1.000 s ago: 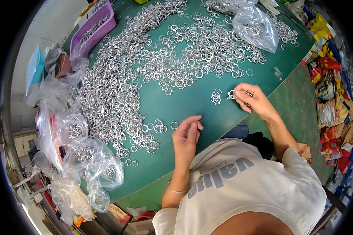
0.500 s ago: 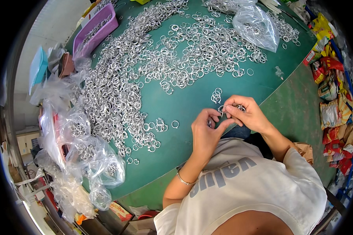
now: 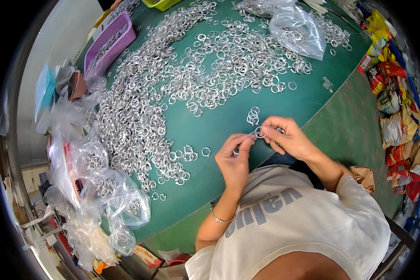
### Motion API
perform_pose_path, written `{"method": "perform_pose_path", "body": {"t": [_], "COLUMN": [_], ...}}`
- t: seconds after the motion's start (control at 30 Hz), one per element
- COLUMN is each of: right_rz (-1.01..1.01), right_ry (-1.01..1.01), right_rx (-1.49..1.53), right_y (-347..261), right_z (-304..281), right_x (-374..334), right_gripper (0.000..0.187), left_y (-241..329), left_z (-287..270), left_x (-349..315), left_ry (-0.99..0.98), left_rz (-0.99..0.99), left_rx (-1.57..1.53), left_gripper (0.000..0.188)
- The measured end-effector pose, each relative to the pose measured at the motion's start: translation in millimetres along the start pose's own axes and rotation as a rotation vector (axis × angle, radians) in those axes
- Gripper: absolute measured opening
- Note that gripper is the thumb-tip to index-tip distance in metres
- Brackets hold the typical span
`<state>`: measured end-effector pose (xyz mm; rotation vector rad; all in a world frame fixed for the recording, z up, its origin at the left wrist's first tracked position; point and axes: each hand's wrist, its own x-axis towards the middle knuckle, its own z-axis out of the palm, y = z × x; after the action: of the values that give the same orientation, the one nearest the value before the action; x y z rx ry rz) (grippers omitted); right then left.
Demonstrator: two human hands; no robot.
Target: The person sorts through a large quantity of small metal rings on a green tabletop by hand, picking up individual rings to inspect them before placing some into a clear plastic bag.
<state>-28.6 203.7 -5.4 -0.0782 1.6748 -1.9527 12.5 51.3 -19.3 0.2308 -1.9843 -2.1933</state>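
Observation:
Near the table's front edge, my left hand (image 3: 234,158) pinches a small silvery metal ring (image 3: 253,135) between thumb and fingertips; more metal shows inside its curled fingers. Close by on the right, my right hand (image 3: 289,137) grips another metal ring (image 3: 261,132) at its fingertips, with further rings tucked in its palm. The two rings meet or overlap between the hands; whether they are linked is too small to tell. Just beyond the fingers lies a little cluster of rings (image 3: 253,115) on the green tabletop (image 3: 210,126).
A broad heap of loose metal rings (image 3: 130,116) covers the table's left and far parts. Clear plastic bags (image 3: 121,196) with rings lie along the left edge, another bag (image 3: 297,32) at the far right. A purple bin (image 3: 108,44) stands far left; colourful packets (image 3: 394,102) hang at right.
My left hand has shifted a little left and down, drawing away from the right hand. Now a ring shows at each hand's fingertips. The view has tilted slightly.

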Motion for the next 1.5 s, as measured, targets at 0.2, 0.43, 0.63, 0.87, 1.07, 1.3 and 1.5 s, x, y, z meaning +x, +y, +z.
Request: {"method": "perform_pose_path", "body": {"t": [0.2, 0.43, 0.63, 0.87, 1.07, 1.3, 1.5], "right_rz": [-0.303, -0.269, -0.263, -0.414, -0.19, -0.462, -0.287], "right_ry": [0.312, 0.669, 0.557, 0.454, 0.331, 0.399, 0.667], "right_rx": [-0.476, -1.112, -1.167, -1.193, -0.373, -0.744, -1.093], "right_y": [0, -18, -17, -8, -26, -32, -44], "right_z": [-20, -78, -87, -77, -87, -104, -101], "right_x": [6, 15, 25, 45, 39, 54, 49], "right_gripper": [0.013, 0.027, 0.031, 0.024, 0.013, 0.012, 0.014], "left_y": [-7, 7, 15, 6, -4, 3, -6], "left_z": [-5, -19, -13, 30, 21, 56, 58], "left_x": [7, 32, 44, 53, 67, 102, 128], "left_ry": [0.052, 0.035, -0.138, -0.394, -0.318, -0.287, -0.365], "left_rz": [-0.073, 0.171, 0.213, 0.276, 0.29, 0.353, 0.382], "left_rx": [0.039, 0.5, 0.863, 1.047, 1.113, 1.002, 1.151], "left_gripper": [0.012, 0.008, 0.012, 0.02, 0.02, 0.031, 0.022]}}
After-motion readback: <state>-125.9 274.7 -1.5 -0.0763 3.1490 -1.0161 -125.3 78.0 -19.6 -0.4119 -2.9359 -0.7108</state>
